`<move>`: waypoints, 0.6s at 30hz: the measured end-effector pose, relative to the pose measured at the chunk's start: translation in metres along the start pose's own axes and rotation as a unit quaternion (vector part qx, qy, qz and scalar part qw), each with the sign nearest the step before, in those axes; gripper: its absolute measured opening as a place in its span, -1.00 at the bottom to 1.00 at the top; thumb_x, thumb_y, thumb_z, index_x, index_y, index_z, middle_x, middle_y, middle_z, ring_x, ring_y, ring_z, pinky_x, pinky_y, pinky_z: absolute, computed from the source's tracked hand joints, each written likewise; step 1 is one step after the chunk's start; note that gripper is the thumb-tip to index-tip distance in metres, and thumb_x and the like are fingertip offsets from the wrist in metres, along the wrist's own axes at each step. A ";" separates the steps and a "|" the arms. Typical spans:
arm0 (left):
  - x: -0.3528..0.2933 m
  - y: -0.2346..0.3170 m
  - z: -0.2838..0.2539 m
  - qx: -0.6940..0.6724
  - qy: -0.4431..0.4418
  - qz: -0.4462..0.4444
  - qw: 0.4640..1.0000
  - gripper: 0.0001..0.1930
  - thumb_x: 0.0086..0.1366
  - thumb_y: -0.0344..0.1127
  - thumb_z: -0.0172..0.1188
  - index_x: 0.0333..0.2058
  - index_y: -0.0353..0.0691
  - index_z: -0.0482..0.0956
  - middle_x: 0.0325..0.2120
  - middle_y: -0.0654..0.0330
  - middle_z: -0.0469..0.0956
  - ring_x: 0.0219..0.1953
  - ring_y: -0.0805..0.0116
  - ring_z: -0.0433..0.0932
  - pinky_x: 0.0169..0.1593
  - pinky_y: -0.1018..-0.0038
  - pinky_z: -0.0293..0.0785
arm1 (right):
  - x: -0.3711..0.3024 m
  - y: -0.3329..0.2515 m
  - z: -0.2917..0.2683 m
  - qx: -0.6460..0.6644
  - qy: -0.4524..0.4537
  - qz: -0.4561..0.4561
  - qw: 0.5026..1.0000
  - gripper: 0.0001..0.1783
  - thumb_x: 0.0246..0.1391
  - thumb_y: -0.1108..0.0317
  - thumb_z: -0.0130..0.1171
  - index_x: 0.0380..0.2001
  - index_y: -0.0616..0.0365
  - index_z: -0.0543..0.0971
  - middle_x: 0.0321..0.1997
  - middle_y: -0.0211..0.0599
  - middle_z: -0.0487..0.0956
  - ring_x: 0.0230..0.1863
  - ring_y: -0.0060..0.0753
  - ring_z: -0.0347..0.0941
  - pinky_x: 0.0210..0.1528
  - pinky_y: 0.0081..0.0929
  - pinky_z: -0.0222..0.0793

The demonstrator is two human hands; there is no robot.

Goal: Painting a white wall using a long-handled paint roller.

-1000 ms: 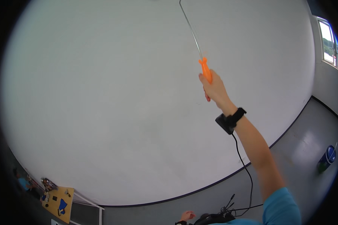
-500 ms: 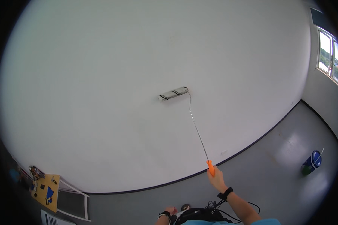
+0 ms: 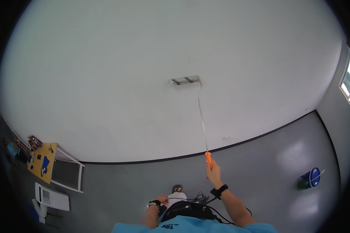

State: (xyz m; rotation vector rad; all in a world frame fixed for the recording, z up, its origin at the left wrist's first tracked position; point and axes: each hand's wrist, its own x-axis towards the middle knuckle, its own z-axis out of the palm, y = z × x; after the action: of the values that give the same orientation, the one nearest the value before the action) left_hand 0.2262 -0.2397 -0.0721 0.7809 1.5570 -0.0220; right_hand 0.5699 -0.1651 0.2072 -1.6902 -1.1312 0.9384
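My right hand [image 3: 212, 174], with a black band at the wrist, is closed around the orange handle [image 3: 209, 156] of a paint roller. A long thin metal rod runs up from that handle to the roller sleeve [image 3: 185, 80], which is pale with dark slanted stripes. The sleeve lies nearly level against the white wall [image 3: 124, 97] in front of me. Low by my body, beside my leg and a black bag [image 3: 190, 210], hangs my left hand [image 3: 162, 199]. Its fingers look loosely extended, and nothing shows in them.
On the right, a blue bucket [image 3: 314, 178] with a pale stick stands on the grey floor [image 3: 256, 171]. A wooden-topped table [image 3: 46, 171] with tools is at left, near a white floor appliance [image 3: 54, 197]. Another person [image 3: 13, 149] is at the far left. Cables [image 3: 201, 198] hang at my waist.
My view has tilted downward, bringing more floor and my foot into sight. The roller sleeve has turned from slanted to nearly level and sits slightly lower on the wall. My right hand keeps its grip.
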 end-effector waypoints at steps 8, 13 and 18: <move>-0.001 0.003 -0.027 -0.008 -0.013 0.066 0.998 -0.69 0.36 -0.24 -0.17 -0.12 -0.22 0.51 -0.34 0.14 0.62 -0.34 0.33 0.64 -0.28 0.41 0.57 | 0.009 -0.055 0.001 0.063 0.026 -0.085 0.994 -0.64 0.30 0.13 -0.03 -0.42 0.22 0.40 -0.83 -0.39 0.30 -0.88 -0.54 0.26 -0.80 -0.51 0.14; 0.004 0.022 -0.046 -0.030 -0.007 0.070 0.997 -0.71 0.34 -0.28 -0.15 -0.16 -0.24 0.52 -0.36 0.12 0.61 -0.35 0.31 0.64 -0.28 0.40 0.57 | 0.021 -0.103 0.008 0.063 0.031 -0.071 0.995 -0.65 0.31 0.12 -0.05 -0.37 0.22 0.40 -0.82 -0.45 0.26 -0.88 -0.60 0.23 -0.82 -0.56 0.10; 0.013 0.029 -0.080 -0.039 -0.016 0.070 0.997 -0.72 0.32 -0.28 -0.13 -0.17 -0.24 0.53 -0.38 0.15 0.62 -0.35 0.32 0.64 -0.31 0.43 0.55 | -0.003 -0.098 0.021 0.074 0.039 -0.029 0.996 -0.65 0.31 0.11 -0.05 -0.36 0.20 0.40 -0.79 -0.51 0.26 -0.87 -0.65 0.20 -0.83 -0.61 0.08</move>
State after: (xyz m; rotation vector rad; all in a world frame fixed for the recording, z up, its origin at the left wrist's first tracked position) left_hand 0.1715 -0.1750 -0.0578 0.8228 1.4617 0.1270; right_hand 0.5216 -0.1422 0.2926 -1.5531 -1.0284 0.8909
